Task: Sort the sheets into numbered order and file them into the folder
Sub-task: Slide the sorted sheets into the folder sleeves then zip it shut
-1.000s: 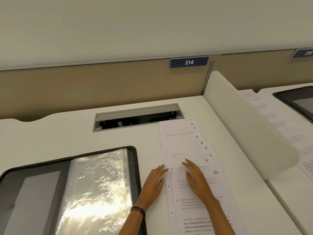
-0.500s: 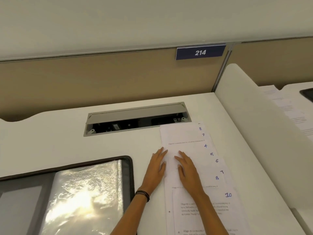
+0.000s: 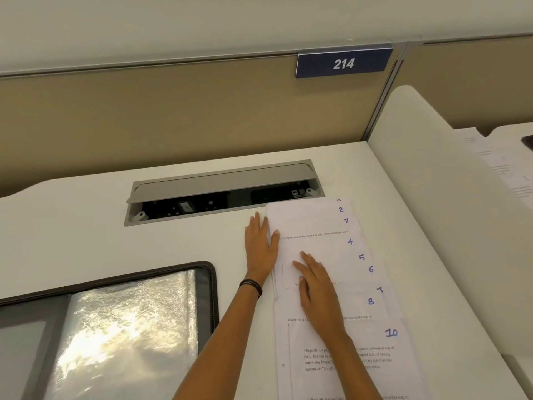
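Several white sheets (image 3: 323, 226) lie fanned in an overlapping column on the white desk (image 3: 86, 226), with blue handwritten numbers 2, 7, 4, 5, 6, 7, 8, 10 down their right corners. My left hand (image 3: 261, 248) lies flat at the fan's left edge, thumb on the paper. My right hand (image 3: 315, 280) rests flat, fingers straight, on the middle sheets. The open black folder (image 3: 206, 272) with shiny clear sleeves lies at the lower left.
An open grey cable hatch (image 3: 225, 192) is set in the desk just behind the sheets. A white divider (image 3: 432, 203) rises at the right; more papers (image 3: 501, 166) lie beyond it. A beige partition with a blue "214" sign (image 3: 343, 63) stands behind.
Both hands have slid up the fan away from me, from near the 8 and 10 sheets to the upper sheets. My left hand moved off the paper to the fan's left edge.
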